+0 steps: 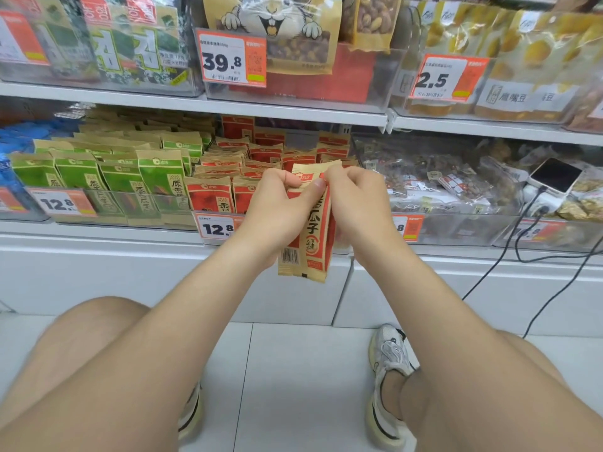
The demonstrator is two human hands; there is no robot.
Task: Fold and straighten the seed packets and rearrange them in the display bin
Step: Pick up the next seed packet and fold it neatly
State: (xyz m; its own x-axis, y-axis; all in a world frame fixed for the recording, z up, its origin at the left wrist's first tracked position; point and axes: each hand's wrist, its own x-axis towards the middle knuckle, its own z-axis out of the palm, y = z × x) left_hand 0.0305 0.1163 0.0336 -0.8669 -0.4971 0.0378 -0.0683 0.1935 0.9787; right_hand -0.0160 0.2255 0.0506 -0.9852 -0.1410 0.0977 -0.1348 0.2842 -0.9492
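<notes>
Centre of the frame, and the step in hand is the straightening: one red seed packet [318,236] is held up in front of the shelf [98,231], just below and in front of the display bin [198,214] it belongs in. Both hands are on its top edge. The left hand [277,207] pinches the upper left part, thumb laid across the front of the flap. The right hand [357,199] has its fingers [339,174] curled tight round the upper right corner. So both sets of fingers are narrow and clamped on the paper, with nothing loose.

The packet hangs upright with its long body dropping between the wrists, and it looks creased lengthwise (the barcode side is turned forward on the left). My read is that the top flap is being worked flat or folded over, and that the job is not finished on this one.

Behind the hands, the other red packets [228,164] stand in rough rows in the bin, some leaning. The green packets [117,177] fill the next bin, at middle left of the frame.

Next move, as I judge it, is to press that crease down along the top, then find a gap in the front row and slide the packet in upright, label forward. That calls for one hand to let go and part the neighbours.
</notes>
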